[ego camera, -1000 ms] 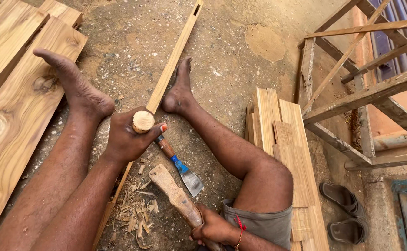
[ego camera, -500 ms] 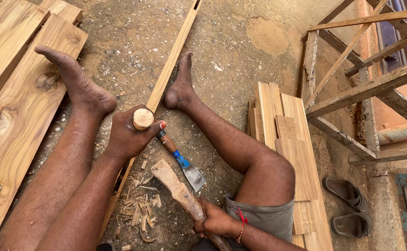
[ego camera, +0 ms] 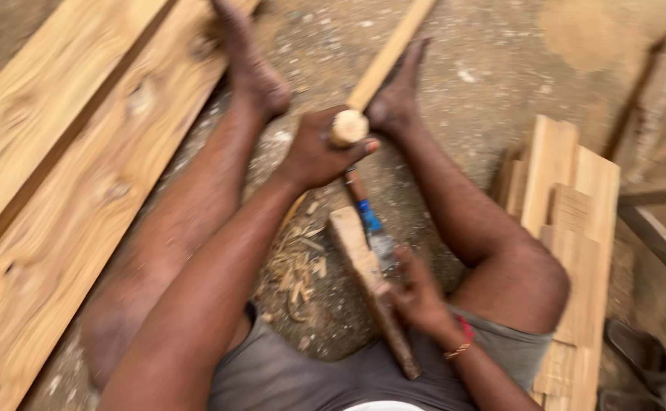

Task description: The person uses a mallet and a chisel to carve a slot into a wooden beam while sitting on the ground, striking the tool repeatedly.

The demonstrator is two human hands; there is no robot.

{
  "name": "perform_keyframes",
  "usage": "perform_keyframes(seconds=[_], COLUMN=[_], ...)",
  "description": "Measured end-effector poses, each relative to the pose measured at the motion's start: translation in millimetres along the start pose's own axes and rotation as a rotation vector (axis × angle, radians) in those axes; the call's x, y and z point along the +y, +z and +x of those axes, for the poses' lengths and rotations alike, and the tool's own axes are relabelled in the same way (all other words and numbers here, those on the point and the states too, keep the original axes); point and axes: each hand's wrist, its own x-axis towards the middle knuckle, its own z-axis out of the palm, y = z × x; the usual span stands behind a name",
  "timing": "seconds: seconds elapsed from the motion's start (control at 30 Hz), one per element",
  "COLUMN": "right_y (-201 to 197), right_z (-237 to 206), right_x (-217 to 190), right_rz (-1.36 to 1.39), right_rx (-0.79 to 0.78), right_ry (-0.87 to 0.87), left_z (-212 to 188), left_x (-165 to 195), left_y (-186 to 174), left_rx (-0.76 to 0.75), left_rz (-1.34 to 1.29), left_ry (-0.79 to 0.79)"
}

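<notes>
Down between the person's bare legs, the left hand [ego camera: 314,156] is wrapped tightly around a round wooden handle [ego camera: 348,127], whose pale end shows above the curled fingers; it looks to be the top of a chisel, though the motion blur leaves that uncertain. Below that fist a reddish shaft and a blue band run down to a chisel blade [ego camera: 378,240] lying on the ground, and whether that tool is the one in the fist cannot be told. The right hand [ego camera: 416,293] is closed around the lower half of a wooden mallet [ego camera: 371,285], a long flat-faced club of pale wood that points up and away from the body toward the left hand. Its head sits just beside the blue-banded blade. Wood chips [ego camera: 298,266] lie scattered on the ground just left of the mallet, under the left forearm. A long thin wooden strip [ego camera: 390,49] runs away from the left hand between the two feet, touching or nearly touching the right foot. Farther out, wide wooden planks [ego camera: 59,175] lie side by side on the dirt floor [ego camera: 485,61] beyond the left leg, and a stack of short boards [ego camera: 576,198] rests beside the right knee. A dark sandal [ego camera: 641,358] sits near the right edge.
</notes>
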Motion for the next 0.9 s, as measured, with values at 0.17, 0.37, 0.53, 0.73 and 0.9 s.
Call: perform_keyframes(seconds=[0.17, 0.37, 0.53, 0.73, 0.9], right_y=[-125, -190, -158, 3, 40], right_z=[20, 41, 42, -3, -21], right_x=[-85, -91, -100, -49, 5], right_rz=[1.406, 1.476, 1.338, -0.029, -0.063], right_rx=[-0.115, -0.237, -0.27, -0.197, -0.201], right_ry=[-0.203, -0.287, -0.154, 0.063, 0.046], left_z=[4, 12, 22, 16, 14], left_x=[-9, -10, -7, -3, 3], left_y=[1, 9, 12, 15, 19], left_rx=[-0.006, 0.025, 0.05, 0.08, 0.043], left_rz=[0.156, 0.149, 0.204, 0.184, 0.164], left_ry=[0.025, 0.096, 0.221, 0.355, 0.336])
